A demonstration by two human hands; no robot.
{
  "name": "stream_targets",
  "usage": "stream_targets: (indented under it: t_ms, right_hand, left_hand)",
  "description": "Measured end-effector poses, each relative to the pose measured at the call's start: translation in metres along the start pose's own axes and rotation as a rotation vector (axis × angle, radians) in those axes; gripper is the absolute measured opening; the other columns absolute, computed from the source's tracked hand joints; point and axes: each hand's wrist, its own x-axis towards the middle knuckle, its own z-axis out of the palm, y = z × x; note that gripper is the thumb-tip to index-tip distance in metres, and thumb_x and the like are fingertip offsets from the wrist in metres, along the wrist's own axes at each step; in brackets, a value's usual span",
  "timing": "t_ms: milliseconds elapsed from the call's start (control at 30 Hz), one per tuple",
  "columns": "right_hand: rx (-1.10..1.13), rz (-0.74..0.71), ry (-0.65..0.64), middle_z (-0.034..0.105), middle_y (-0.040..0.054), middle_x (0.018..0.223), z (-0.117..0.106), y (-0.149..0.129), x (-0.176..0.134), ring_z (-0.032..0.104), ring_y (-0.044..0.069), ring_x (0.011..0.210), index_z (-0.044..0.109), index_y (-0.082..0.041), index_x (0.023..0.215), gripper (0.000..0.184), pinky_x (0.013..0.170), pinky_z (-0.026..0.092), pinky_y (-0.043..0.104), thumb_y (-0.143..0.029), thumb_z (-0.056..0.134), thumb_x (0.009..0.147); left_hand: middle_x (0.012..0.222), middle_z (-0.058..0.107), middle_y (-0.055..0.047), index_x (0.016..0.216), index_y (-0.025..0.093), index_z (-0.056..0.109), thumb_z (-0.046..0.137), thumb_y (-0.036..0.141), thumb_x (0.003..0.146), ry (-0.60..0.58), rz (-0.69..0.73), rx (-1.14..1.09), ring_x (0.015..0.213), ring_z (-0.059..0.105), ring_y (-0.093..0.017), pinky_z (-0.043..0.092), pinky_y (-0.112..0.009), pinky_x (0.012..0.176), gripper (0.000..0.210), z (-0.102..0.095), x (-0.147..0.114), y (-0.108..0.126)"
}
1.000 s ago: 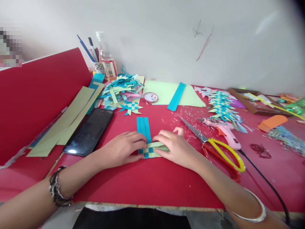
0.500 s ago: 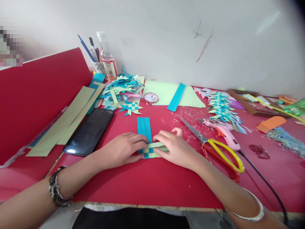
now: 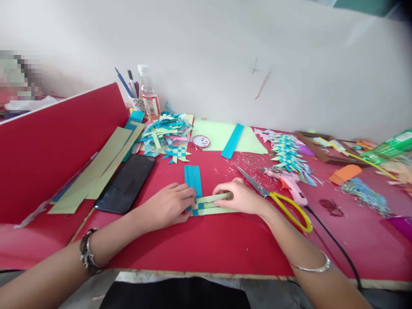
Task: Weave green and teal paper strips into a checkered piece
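Blue paper strips (image 3: 197,182) run upright on the table and cross pale green strips, making a small checkered weave (image 3: 200,209). My left hand (image 3: 170,204) rests on the left side of this weave, its bent fingers pressing it down. Between the thumb and fingers of my right hand (image 3: 243,196) is the end of a pale green paper strip (image 3: 209,198), raised a little off the other strips. My right fingertips are partly hidden behind the hand. To the right of that hand lie scissors (image 3: 291,206) with yellow and red handles.
A phone (image 3: 125,184) and long paper strips (image 3: 93,171) lie at left. Behind are a pile of cut strips (image 3: 167,131), a bottle (image 3: 149,96), green sheets (image 3: 212,128) and woven pieces (image 3: 286,150). A pink glue gun (image 3: 291,184) trails its cord at right.
My right hand has closed on a pale green strip and lifted its end. My left hand stays on the weave. The camera view has shifted, and a green bottle shows at right.
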Motion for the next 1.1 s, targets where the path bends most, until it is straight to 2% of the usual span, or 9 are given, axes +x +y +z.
stream_targets:
  t_ms: [133,433,567,667,767,833,933,1000,1100]
  right_hand:
    - [0.181,0.008,0.045,0.058,0.0,0.073,-0.014,0.004,-0.002,0.053,0.012,0.065,0.058,-0.019,0.087,0.02,0.059,0.038,0.024,-0.035,0.05,0.077]
    - [0.251,-0.124,0.128,0.061,-0.0005,0.078,-0.018,-0.04,-0.008,0.057,0.011,0.072,0.055,-0.02,0.091,0.015,0.066,0.041,0.023,-0.026,0.047,0.079]
    - [0.17,-0.21,0.193,0.063,-0.0008,0.085,-0.009,-0.063,-0.012,0.057,0.011,0.08,0.055,-0.022,0.091,0.014,0.079,0.04,0.027,-0.026,0.046,0.081]
    - [0.133,-0.244,0.224,0.062,-0.0014,0.08,-0.013,-0.062,-0.018,0.057,0.011,0.077,0.052,-0.022,0.1,0.02,0.076,0.041,0.024,-0.029,0.043,0.083]
    - [-0.078,-0.033,0.436,0.063,0.0023,0.084,-0.03,-0.034,-0.031,0.058,0.013,0.072,0.046,-0.021,0.11,0.03,0.067,0.043,0.024,-0.034,0.041,0.084]
    - [-0.428,0.326,0.61,0.062,0.0096,0.089,-0.046,-0.004,-0.042,0.059,0.02,0.075,0.05,-0.016,0.109,0.034,0.066,0.042,0.031,-0.035,0.042,0.082]
    - [-0.683,0.808,0.443,0.061,0.0161,0.092,-0.063,0.043,-0.059,0.059,0.028,0.083,0.059,-0.016,0.097,0.031,0.063,0.042,0.035,-0.036,0.045,0.079]
    - [-0.666,0.84,0.317,0.062,0.0127,0.096,-0.067,0.065,-0.067,0.059,0.027,0.085,0.058,-0.022,0.101,0.029,0.063,0.043,0.034,-0.035,0.047,0.077]
    - [-0.635,0.889,0.412,0.06,0.0165,0.099,-0.066,0.084,-0.072,0.058,0.027,0.09,0.054,-0.013,0.105,0.041,0.065,0.043,0.033,-0.039,0.051,0.074]
  left_hand:
    - [0.079,0.059,-0.002,0.078,0.018,0.059,0.045,0.025,0.081,0.027,-0.074,-0.016,0.075,0.054,-0.015,0.038,-0.026,0.07,0.016,0.0,0.001,0.008]
    - [0.065,0.063,-0.004,0.063,0.017,0.06,0.041,0.044,0.082,0.133,-0.345,0.106,0.061,0.058,-0.016,0.036,-0.029,0.062,0.038,0.003,0.013,0.027]
    - [0.062,0.064,-0.006,0.062,0.015,0.06,0.033,0.034,0.086,0.148,-0.372,0.202,0.056,0.058,-0.017,0.035,-0.031,0.06,0.041,0.004,0.017,0.031]
    - [0.062,0.064,-0.006,0.061,0.015,0.06,0.03,0.025,0.086,0.153,-0.369,0.241,0.055,0.058,-0.017,0.035,-0.031,0.061,0.04,0.003,0.018,0.032]
    - [0.059,0.063,-0.006,0.056,0.015,0.059,0.03,0.026,0.085,0.166,-0.402,0.247,0.053,0.057,-0.017,0.036,-0.032,0.062,0.042,0.001,0.018,0.032]
    - [0.055,0.062,-0.006,0.053,0.016,0.057,0.032,0.027,0.084,0.175,-0.439,0.241,0.052,0.057,-0.017,0.035,-0.031,0.06,0.042,0.001,0.018,0.031]
    - [0.055,0.062,-0.005,0.053,0.017,0.057,0.035,0.032,0.083,0.188,-0.448,0.231,0.054,0.058,-0.018,0.033,-0.028,0.056,0.04,0.002,0.019,0.028]
    - [0.058,0.063,-0.004,0.056,0.018,0.057,0.039,0.039,0.082,0.179,-0.428,0.224,0.055,0.058,-0.018,0.032,-0.027,0.054,0.038,0.004,0.019,0.026]
    - [0.061,0.064,-0.003,0.069,0.019,0.057,0.045,0.046,0.078,0.149,-0.414,0.235,0.055,0.058,-0.019,0.033,-0.027,0.053,0.032,0.006,0.02,0.024]
